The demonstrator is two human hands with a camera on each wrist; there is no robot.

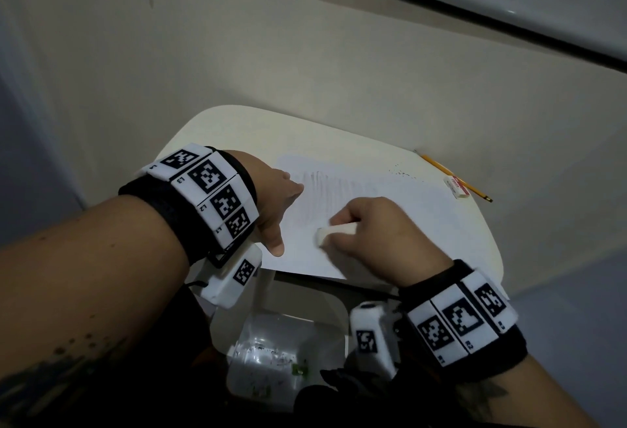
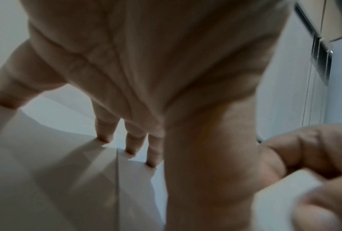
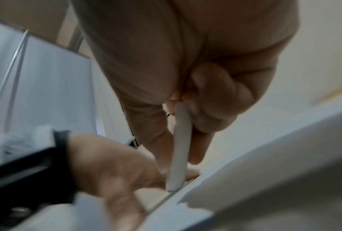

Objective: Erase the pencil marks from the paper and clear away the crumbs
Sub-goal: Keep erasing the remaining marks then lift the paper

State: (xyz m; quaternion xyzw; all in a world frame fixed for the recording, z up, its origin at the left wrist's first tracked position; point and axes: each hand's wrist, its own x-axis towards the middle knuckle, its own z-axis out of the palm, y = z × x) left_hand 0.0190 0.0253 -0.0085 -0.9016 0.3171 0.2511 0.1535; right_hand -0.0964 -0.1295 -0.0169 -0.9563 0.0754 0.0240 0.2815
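A white sheet of paper (image 1: 400, 217) lies on the small white table (image 1: 237, 129), with faint grey pencil marks (image 1: 325, 190) across its left part. My right hand (image 1: 369, 231) grips a white eraser (image 1: 336, 232) and presses its tip onto the paper near the front edge. In the right wrist view the eraser (image 3: 180, 148) stands on end between thumb and fingers. My left hand (image 1: 278, 207) lies spread on the paper's left edge, its straight fingertips (image 2: 130, 151) pressing down. Dark crumbs (image 1: 403, 173) lie scattered on the table beyond the paper.
A second eraser in a red and white sleeve (image 1: 457, 186) and a yellow pencil (image 1: 454, 178) lie at the table's far right corner, by the wall. Below the front edge stands a clear plastic bin (image 1: 274, 359) with scraps in it.
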